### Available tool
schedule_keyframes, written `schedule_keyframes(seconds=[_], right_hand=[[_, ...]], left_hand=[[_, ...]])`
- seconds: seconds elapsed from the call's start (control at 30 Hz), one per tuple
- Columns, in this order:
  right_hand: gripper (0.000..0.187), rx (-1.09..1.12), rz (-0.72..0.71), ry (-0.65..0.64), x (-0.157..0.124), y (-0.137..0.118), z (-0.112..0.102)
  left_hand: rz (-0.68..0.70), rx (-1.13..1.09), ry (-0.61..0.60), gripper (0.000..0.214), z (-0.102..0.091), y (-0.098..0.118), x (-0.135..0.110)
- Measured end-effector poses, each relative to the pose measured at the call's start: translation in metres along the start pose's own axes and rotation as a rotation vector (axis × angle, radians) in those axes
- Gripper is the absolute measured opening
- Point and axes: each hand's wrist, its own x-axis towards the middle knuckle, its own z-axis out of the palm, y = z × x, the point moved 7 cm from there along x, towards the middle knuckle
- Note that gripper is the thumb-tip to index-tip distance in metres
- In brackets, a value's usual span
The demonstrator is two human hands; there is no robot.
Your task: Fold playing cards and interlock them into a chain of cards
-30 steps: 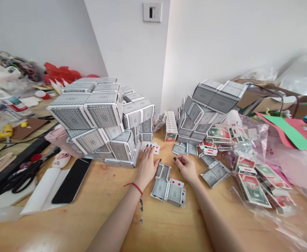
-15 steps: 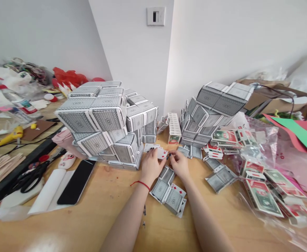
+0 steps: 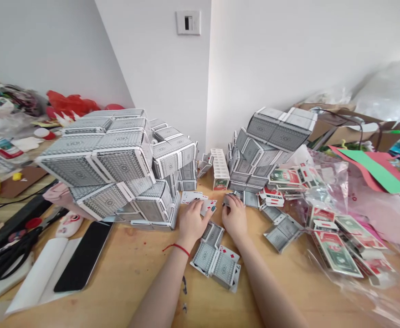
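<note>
A: Left hand (image 3: 192, 221), what's it on?
B: Face-up playing cards (image 3: 193, 197), one showing red diamonds, near the back of the wooden table (image 3: 135, 269), just beside the big block of grey-backed cards (image 3: 97, 166). The fingers lie over them, loosely apart, pressing rather than clamping.

A: And the right hand (image 3: 234, 218)?
B: Curled, fingers close together, over a grey-backed card (image 3: 228, 200). The hand hides the contact, so I cannot tell whether it's pinched or only touched.

A: Handling notes?
B: Judging by look, single cards are light, thin and springy, probably slick, so they'd slide over one another. Best taken by the long edges, or slid to the table edge first. The block looks fragile: loose-looking, overhanging tiers, so take from the top, never the base.

A: What else is close?
B: A low, angled cluster of cards (image 3: 213, 257) lies between the forearms, toward the front. A second grey heap (image 3: 261, 155) rises to the right.
</note>
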Motion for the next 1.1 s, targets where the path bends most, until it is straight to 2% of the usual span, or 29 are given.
schedule_keyframes(seconds=[0.1, 0.27, 0.33, 0.47, 0.57, 0.63, 0.73, 0.83, 0.93, 1.1], right_hand=[[0.036, 0.027, 0.019, -0.053, -0.004, -0.004, 0.006], [0.027, 0.165, 0.091, 0.029, -0.005, -0.009, -0.002], [0.026, 0.260, 0.179, -0.030, -0.004, -0.005, 0.002], [0.029, 0.493, 0.332, -0.234, -0.008, 0.001, 0.023], [0.039, 0.660, 0.432, -0.313, -0.013, 0.005, 0.035], [0.043, 0.708, 0.472, -0.273, -0.014, 0.010, 0.036], [0.038, 0.631, 0.499, -0.083, -0.011, 0.025, 0.023], [0.035, 0.560, 0.531, 0.051, -0.010, 0.040, 0.013], [0.034, 0.550, 0.541, 0.102, -0.009, 0.046, 0.011], [0.032, 0.540, 0.537, 0.105, -0.009, 0.047, 0.013]], left_hand=[[-0.006, -0.028, 0.002, 0.027, 0.000, -0.002, 0.001], [0.029, -0.107, -0.006, 0.028, 0.002, -0.001, 0.002], [0.056, -0.138, -0.025, 0.031, 0.005, 0.001, 0.002], [0.075, -0.168, -0.055, 0.040, 0.010, 0.002, 0.001], [0.047, -0.191, -0.043, 0.047, 0.011, -0.001, 0.002], [0.018, -0.216, -0.034, 0.055, 0.010, -0.004, 0.003], [-0.017, -0.249, -0.042, 0.066, 0.010, -0.009, 0.004], [-0.050, -0.245, -0.043, 0.067, 0.013, -0.013, 0.005], [-0.056, -0.237, -0.041, 0.063, 0.015, -0.015, 0.005], [-0.042, -0.221, -0.008, 0.058, 0.013, -0.016, 0.006]])
